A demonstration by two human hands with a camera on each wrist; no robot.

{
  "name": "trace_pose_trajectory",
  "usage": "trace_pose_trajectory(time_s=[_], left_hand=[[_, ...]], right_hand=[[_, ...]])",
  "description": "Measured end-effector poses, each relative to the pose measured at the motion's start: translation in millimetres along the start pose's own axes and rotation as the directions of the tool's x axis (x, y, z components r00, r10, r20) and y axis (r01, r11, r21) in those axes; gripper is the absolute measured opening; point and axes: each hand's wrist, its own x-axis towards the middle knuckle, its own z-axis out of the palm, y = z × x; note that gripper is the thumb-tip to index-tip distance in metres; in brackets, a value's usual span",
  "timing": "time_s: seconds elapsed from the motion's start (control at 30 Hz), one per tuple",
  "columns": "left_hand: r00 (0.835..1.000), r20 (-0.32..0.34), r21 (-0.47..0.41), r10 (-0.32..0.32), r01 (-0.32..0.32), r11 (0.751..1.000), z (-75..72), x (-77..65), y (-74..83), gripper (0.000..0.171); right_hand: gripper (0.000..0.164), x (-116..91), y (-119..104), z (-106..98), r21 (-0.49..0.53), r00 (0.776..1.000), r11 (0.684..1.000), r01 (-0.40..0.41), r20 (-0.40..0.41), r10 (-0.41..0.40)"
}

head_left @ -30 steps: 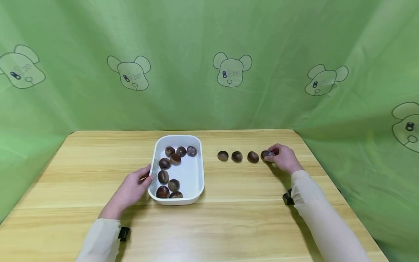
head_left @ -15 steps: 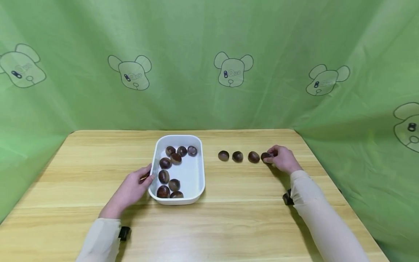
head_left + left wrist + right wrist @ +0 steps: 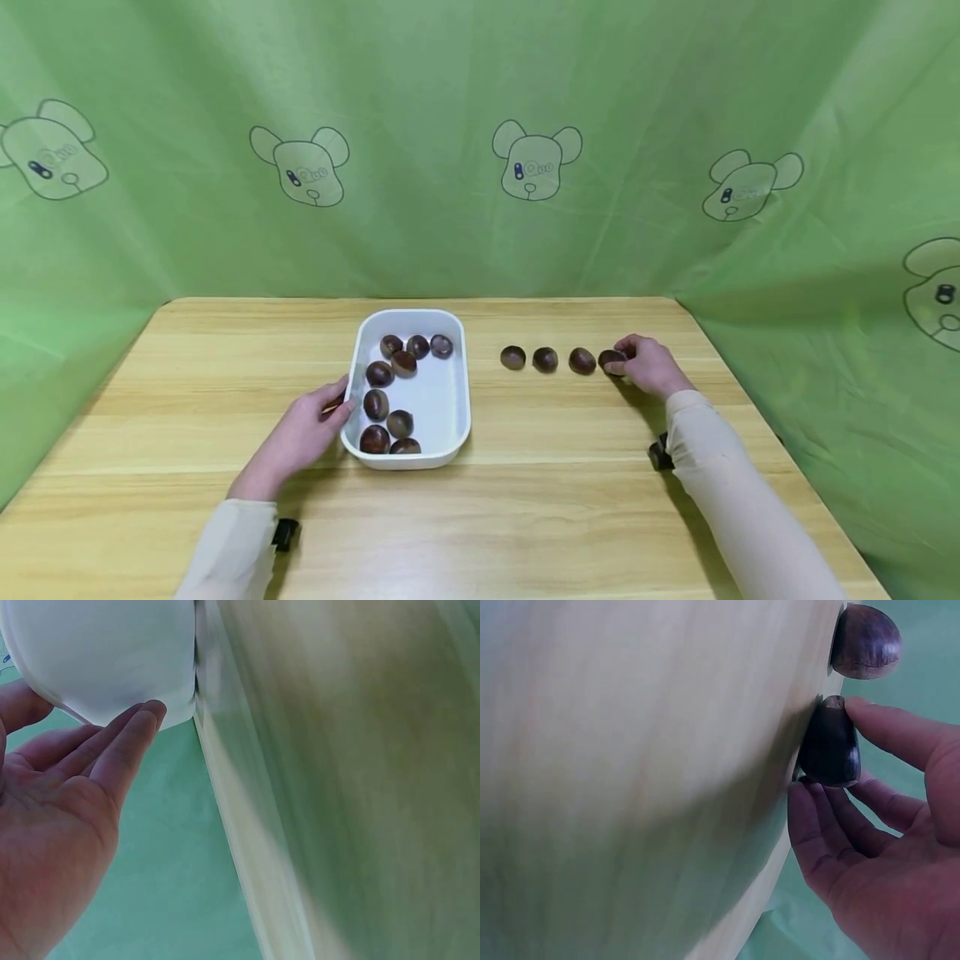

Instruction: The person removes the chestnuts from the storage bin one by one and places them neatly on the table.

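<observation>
My left hand [image 3: 303, 425] grips the left wall of a white rectangular tray [image 3: 459, 392], thumb at the rim and fingers against the outside. In the left wrist view those fingers [image 3: 124, 754] lie along the tray's outer wall [image 3: 112, 652]. Several brown chestnuts [image 3: 376, 405] lie inside, mostly along its left side. To the right, my right hand [image 3: 651, 365] pinches a chestnut [image 3: 611, 361] at the right end of a row on the table. The right wrist view shows this dark chestnut [image 3: 830, 742] between thumb and fingers, touching or nearly touching the wood.
Three more chestnuts, a left one [image 3: 513, 357], a middle one [image 3: 545, 359] and a right one [image 3: 582, 361], stand spaced in that row. The wooden table [image 3: 525, 517] ends at a green curtain [image 3: 420, 233] with mouse-head drawings behind and at the sides.
The chestnut in my right hand has turned slightly and sits a touch nearer to me than a second ago. My left hand and the tray stay as they were.
</observation>
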Motion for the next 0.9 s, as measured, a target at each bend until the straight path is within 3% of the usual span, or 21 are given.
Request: trace_pose_trajectory(time_s=[0.2,0.27,0.37,0.5,0.63,0.77,0.9], left_hand=[[1.000,0.017,-0.008,0.002,-0.002,1.000,0.8,-1.2,-0.7,0.050],[1.000,0.021,-0.006,0.004,-0.004,1.000,1.1,-1.6,0.2,0.050],[1.000,0.020,-0.004,-0.004,0.004,1.000,1.8,-1.3,0.4,0.050],[1.000,0.017,-0.011,-0.010,0.010,1.000,3.0,-0.3,-1.2,0.051],[1.000,0.016,-0.010,-0.014,0.014,1.000,3.8,-0.4,-3.1,0.051],[1.000,0.019,-0.003,-0.013,0.013,1.000,2.9,0.0,-3.1,0.051],[1.000,0.016,0.009,-0.005,0.005,1.000,-0.1,1.2,-1.6,0.052]], right_hand=[[0.055,-5,1,1,-0.008,1.000,1.000,0.003,0.022,-0.002],[0.055,-8,0,0,-0.001,1.000,1.000,0.018,-0.005,-0.018],[0.053,-12,-6,-5,0.031,0.993,0.998,0.058,-0.107,-0.055],[0.042,-12,-21,-11,0.100,0.954,0.985,0.143,-0.280,-0.110],[0.030,-8,-45,-8,0.154,0.914,0.956,0.251,-0.363,-0.182],[0.026,-7,-78,1,0.165,0.901,0.927,0.338,-0.340,-0.268],[0.025,-7,-117,13,0.194,0.909,0.904,0.381,-0.258,-0.328]])
